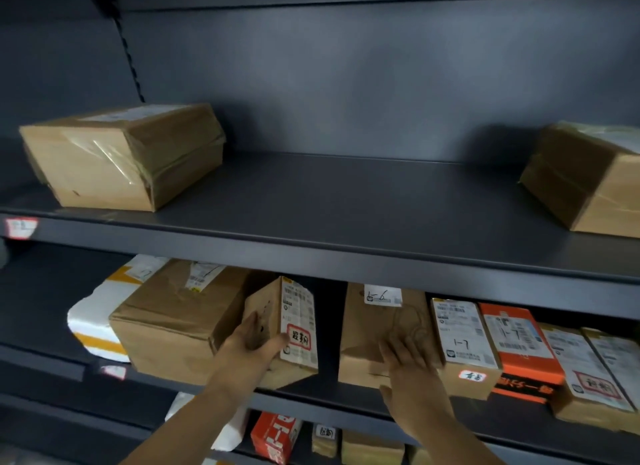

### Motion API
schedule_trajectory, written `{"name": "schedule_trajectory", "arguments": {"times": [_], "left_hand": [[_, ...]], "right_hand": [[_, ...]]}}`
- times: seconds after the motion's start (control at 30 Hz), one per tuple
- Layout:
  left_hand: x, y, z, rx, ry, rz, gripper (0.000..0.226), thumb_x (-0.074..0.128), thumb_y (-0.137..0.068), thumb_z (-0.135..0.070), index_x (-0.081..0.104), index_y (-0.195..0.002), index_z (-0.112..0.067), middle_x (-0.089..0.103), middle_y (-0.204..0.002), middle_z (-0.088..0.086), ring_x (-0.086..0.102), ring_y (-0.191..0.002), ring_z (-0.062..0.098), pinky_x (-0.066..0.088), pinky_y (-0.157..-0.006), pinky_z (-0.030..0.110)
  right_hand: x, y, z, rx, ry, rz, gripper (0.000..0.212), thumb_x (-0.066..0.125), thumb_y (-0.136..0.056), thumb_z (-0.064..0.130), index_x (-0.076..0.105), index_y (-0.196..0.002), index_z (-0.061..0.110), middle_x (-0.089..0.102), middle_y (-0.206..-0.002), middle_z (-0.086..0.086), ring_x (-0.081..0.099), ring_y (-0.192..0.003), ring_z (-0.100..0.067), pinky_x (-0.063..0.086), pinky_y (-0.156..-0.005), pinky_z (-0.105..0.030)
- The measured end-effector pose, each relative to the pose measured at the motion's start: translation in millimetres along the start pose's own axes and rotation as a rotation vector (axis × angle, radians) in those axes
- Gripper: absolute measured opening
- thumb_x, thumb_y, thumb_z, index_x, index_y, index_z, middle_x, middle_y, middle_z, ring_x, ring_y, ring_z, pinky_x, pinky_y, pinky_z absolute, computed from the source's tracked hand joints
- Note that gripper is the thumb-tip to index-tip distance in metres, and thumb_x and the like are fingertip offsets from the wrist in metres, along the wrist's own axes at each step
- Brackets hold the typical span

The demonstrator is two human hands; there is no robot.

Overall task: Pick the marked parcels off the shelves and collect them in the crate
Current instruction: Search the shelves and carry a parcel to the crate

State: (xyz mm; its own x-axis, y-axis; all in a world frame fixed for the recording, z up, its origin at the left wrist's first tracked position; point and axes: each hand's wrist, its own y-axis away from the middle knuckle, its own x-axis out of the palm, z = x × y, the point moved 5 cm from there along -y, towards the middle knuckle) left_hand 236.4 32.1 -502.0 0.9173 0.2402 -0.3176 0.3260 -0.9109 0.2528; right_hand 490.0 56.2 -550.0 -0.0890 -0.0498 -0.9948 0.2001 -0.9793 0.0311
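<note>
Middle shelf (346, 400), lower half of frame, parcels from left to right:
- White padded parcel (93, 322) with yellow bands, lying flat, partly behind the next item.
- Large brown carton (166, 329), creased, shipping label on top.
- Small cardboard parcel (294, 326), standing on end at the shelf's front edge. It has a printed label and a red-bordered sticker on its front face. Left hand (254, 341) grips its near-left corner, with fingers up the side face and the thumb round onto the label face.
- Brown parcel (377, 329), upright, with a white tag hand-marked "5-6" near its top. A dark gap separates it from the small cardboard parcel. Right hand (412, 385) lies flat against its front, fingers straight and slightly spread, gripping nothing.
- Labelled box (464, 340), hand-marked "1-7", touching the brown parcel.
- Orange box (519, 350), just beside it.
- Two further labelled cartons (588, 371) at the right edge.

Upper shelf (346, 204): one taped carton (121, 156) at upper left and a second taped carton (588, 180) at upper right, well apart.

Bottom shelf, bottom centre: red box (273, 437) and a small tagged box (325, 440), both partly hidden.
</note>
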Motion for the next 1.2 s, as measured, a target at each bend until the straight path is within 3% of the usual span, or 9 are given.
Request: {"name": "schedule_trajectory", "arguments": {"times": [0.07, 0.1, 0.13, 0.2, 0.3, 0.53, 0.67, 0.87, 1.2], "left_hand": [[-2.8, -2.9, -1.4, 0.008, -0.011, -0.004, 0.077, 0.073, -0.078, -0.035, 0.035, -0.144, -0.021, 0.058, -0.119, -0.003, 0.055, -0.096, 0.012, 0.043, -0.087, 0.026], [-4.1, -2.7, -4.1, 0.014, -0.012, -0.007, 0.076, 0.073, -0.079, -0.034, 0.035, -0.144, -0.02, 0.057, -0.122, -0.002, 0.053, -0.098, 0.012, 0.042, -0.086, 0.025], [-4.4, -2.4, -6.9, 0.02, -0.007, -0.008, 0.075, 0.072, -0.08, -0.032, 0.035, -0.144, -0.02, 0.056, -0.121, -0.002, 0.051, -0.098, 0.012, 0.041, -0.085, 0.024], [-3.5, -0.2, -10.9, 0.029, -0.004, -0.003, 0.072, 0.071, -0.082, -0.031, 0.035, -0.144, -0.02, 0.055, -0.12, -0.003, 0.049, -0.095, 0.011, 0.04, -0.082, 0.024], [-2.7, 7.1, -14.4, 0.033, -0.004, 0.002, 0.072, 0.07, -0.082, -0.03, 0.034, -0.144, -0.021, 0.053, -0.132, 0.003, 0.049, -0.097, 0.013, 0.04, -0.078, 0.022], [0.0, 25.2, -16.2, 0.022, 0.021, 0.017, 0.072, 0.069, -0.083, -0.031, 0.034, -0.144, -0.022, 0.054, -0.131, 0.005, 0.051, -0.085, 0.009, 0.038, -0.064, 0.019], [-1.4, 27.5, -18.2, 0.036, 0.01, 0.029, 0.073, 0.07, -0.081, -0.033, 0.034, -0.144, -0.024, 0.054, -0.132, 0.005, 0.053, -0.094, 0.014, 0.04, -0.078, 0.025], [-8.1, 19.2, -12.1, 0.036, -0.037, 0.031, 0.074, 0.071, -0.08, -0.035, 0.035, -0.144, -0.025, 0.055, -0.131, 0.003, 0.053, -0.108, 0.019, 0.039, -0.082, 0.027], [-13.6, 10.4, -3.5, 0.008, -0.042, 0.028, 0.073, 0.073, -0.076, -0.039, 0.041, -0.141, -0.029, 0.063, -0.119, -0.001, 0.058, -0.104, 0.017, 0.043, -0.09, 0.031]], "right_hand": [[3.2, 7.7, 3.0, -0.04, -0.002, -0.029, 0.076, 0.056, -0.09, 0.034, 0.012, -0.152, 0.028, 0.013, -0.158, 0.008, 0.013, -0.146, -0.019, 0.012, -0.118, -0.039], [1.3, 11.8, 4.9, -0.071, 0.008, -0.06, 0.081, 0.069, -0.078, 0.037, 0.029, -0.148, 0.029, 0.031, -0.152, 0.009, 0.033, -0.139, -0.02, 0.027, -0.113, -0.043], [3.3, 14.8, 4.8, -0.088, -0.01, -0.066, 0.085, 0.082, -0.059, 0.039, 0.049, -0.137, 0.029, 0.051, -0.139, 0.008, 0.054, -0.123, -0.019, 0.043, -0.101, -0.044], [8.6, 21.6, 4.6, -0.117, -0.007, -0.145, 0.082, 0.09, -0.031, 0.038, 0.071, -0.11, 0.03, 0.069, -0.109, 0.01, 0.069, -0.09, -0.014, 0.057, -0.077, -0.037], [10.9, 30.9, 11.4, -0.147, 0.012, -0.175, 0.073, 0.092, -0.032, 0.031, 0.074, -0.102, 0.032, 0.071, -0.099, 0.012, 0.069, -0.079, -0.012, 0.057, -0.064, -0.033], [11.2, 45.6, 15.8, -0.164, -0.002, -0.153, 0.081, 0.095, -0.026, 0.033, 0.073, -0.104, 0.033, 0.071, -0.098, 0.011, 0.067, -0.077, -0.013, 0.056, -0.064, -0.031], [15.4, 37.3, 16.9, -0.148, -0.007, -0.145, 0.087, 0.094, -0.022, 0.026, 0.073, -0.107, 0.03, 0.072, -0.102, 0.009, 0.068, -0.079, -0.013, 0.057, -0.063, -0.031], [16.0, 13.1, 30.0, -0.108, -0.035, -0.217, 0.08, 0.092, -0.02, 0.018, 0.077, -0.098, 0.025, 0.074, -0.099, 0.005, 0.068, -0.077, -0.016, 0.055, -0.059, -0.032], [17.9, -2.0, 35.0, -0.122, -0.037, -0.306, 0.084, 0.093, -0.025, 0.022, 0.074, -0.106, 0.026, 0.072, -0.106, 0.006, 0.07, -0.089, -0.016, 0.058, -0.07, -0.034]]}}
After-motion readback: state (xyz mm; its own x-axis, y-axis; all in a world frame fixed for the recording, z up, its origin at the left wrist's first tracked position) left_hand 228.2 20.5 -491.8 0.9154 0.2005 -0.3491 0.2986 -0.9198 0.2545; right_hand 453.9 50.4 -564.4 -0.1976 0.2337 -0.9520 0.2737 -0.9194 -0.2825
